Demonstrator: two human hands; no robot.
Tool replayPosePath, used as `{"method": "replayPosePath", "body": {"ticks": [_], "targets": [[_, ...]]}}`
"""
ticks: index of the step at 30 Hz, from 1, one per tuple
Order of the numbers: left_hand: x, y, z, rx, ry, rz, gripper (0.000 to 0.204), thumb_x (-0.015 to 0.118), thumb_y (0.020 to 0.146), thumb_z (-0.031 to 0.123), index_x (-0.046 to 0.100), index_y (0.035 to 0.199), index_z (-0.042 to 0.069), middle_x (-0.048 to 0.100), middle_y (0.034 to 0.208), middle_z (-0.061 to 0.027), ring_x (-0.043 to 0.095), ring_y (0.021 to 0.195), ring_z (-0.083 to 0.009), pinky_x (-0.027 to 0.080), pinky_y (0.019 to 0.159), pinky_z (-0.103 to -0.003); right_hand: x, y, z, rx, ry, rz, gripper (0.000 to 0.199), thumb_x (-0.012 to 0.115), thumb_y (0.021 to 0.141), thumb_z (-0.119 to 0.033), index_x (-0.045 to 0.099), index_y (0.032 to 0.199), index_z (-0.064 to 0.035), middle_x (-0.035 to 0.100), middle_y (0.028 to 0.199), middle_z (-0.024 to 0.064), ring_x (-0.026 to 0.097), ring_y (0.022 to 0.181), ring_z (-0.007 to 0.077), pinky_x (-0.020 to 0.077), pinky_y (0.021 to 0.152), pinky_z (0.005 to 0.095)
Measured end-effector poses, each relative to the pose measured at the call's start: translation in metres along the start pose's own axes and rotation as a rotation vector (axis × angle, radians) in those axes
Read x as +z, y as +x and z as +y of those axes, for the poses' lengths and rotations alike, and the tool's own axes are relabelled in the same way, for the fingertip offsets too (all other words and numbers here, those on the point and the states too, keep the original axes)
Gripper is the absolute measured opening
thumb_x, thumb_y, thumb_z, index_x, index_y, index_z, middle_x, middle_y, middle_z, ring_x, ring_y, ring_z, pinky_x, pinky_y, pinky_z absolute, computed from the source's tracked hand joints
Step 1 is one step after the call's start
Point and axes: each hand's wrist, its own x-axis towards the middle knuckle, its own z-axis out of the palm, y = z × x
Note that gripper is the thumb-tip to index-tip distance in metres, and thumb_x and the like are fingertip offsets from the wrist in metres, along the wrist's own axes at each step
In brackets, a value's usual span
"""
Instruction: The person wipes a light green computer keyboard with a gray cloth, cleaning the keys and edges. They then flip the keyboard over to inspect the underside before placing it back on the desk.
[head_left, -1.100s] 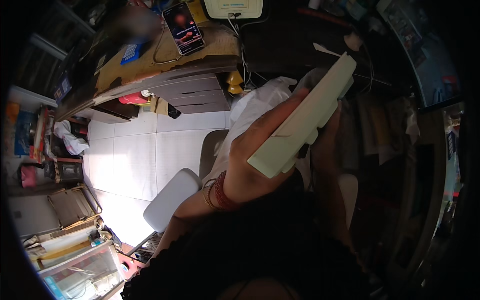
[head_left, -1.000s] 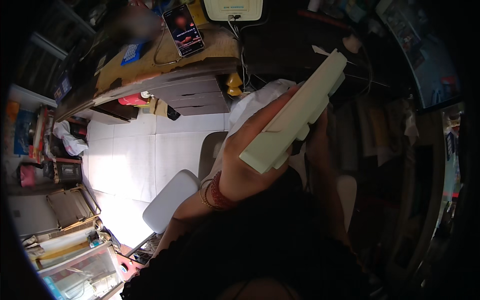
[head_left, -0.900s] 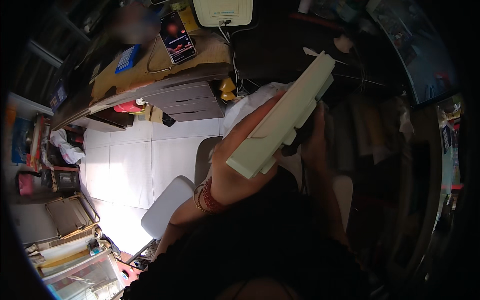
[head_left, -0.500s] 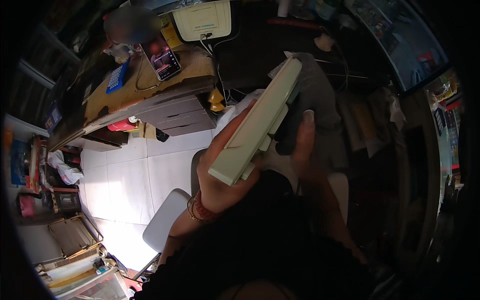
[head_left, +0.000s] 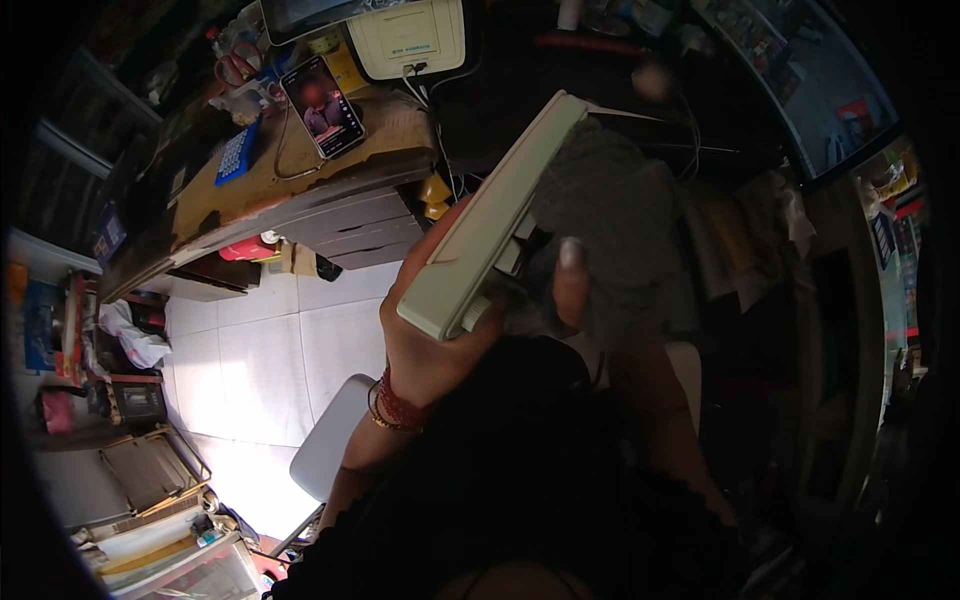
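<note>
My left hand (head_left: 430,350) is closed round the near-left side of a long, flat, pale-green plastic piece (head_left: 495,220), held up on edge at a slant. Several small blocks stick out from its right-hand face; I cannot tell what device it is. A red beaded bracelet (head_left: 398,400) circles my left wrist. On the other side, a dark grey cloth (head_left: 620,220) lies against the plastic piece, up to its far end. My right hand (head_left: 570,290) holds this cloth, with the thumb showing and the other fingers hidden behind the fabric.
A worn wooden desk (head_left: 390,130) at the far left carries a lit phone (head_left: 322,108), a blue keypad-like item (head_left: 237,155) and a cream box with cables (head_left: 410,40). A grey chair seat (head_left: 335,435) stands left of me. Far right is a glass-fronted case (head_left: 800,80).
The pale plastic piece has shifted slightly left and turned, showing more of its block-studded face. My right thumb and the cloth have moved left and nearer to me.
</note>
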Motion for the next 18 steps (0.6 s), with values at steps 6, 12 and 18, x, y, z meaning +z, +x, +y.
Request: {"method": "replayPosePath", "body": {"ticks": [6, 12, 18], "targets": [[-0.001, 0.002, 0.002, 0.04, 0.066, 0.018, 0.071, 0.071, 0.068, 0.0, 0.046, 0.135, 0.004, 0.058, 0.125, -0.0125, 0.057, 0.113, -0.0209, 0.047, 0.094, -0.033, 0.005, -0.007, -0.013, -0.06, -0.043, -0.079, 0.048, 0.034, 0.097, -0.038, 0.043, 0.131, -0.0048, 0.051, 0.122, 0.0107, 0.051, 0.111, 0.0198, 0.0431, 0.092, 0.0333], [-0.003, 0.002, -0.003, 0.01, 0.038, 0.011, 0.072, 0.072, 0.067, 0.0, 0.046, 0.135, 0.004, 0.058, 0.125, -0.013, 0.058, 0.112, -0.0216, 0.048, 0.093, -0.033, 0.003, 0.005, -0.009, -0.08, -0.051, -0.052, 0.045, 0.036, 0.097, -0.036, 0.045, 0.129, -0.0049, 0.052, 0.119, 0.0101, 0.052, 0.109, 0.0193, 0.044, 0.09, 0.033], [-0.003, 0.003, -0.005, 0.011, 0.036, 0.022, 0.073, 0.072, 0.067, 0.0, 0.045, 0.135, 0.004, 0.057, 0.125, -0.0133, 0.058, 0.112, -0.0219, 0.049, 0.092, -0.033, 0.005, 0.001, -0.014, -0.096, -0.063, -0.082, 0.043, 0.038, 0.096, -0.034, 0.047, 0.127, -0.005, 0.054, 0.116, 0.0096, 0.053, 0.106, 0.0188, 0.0449, 0.088, 0.0327]]}}
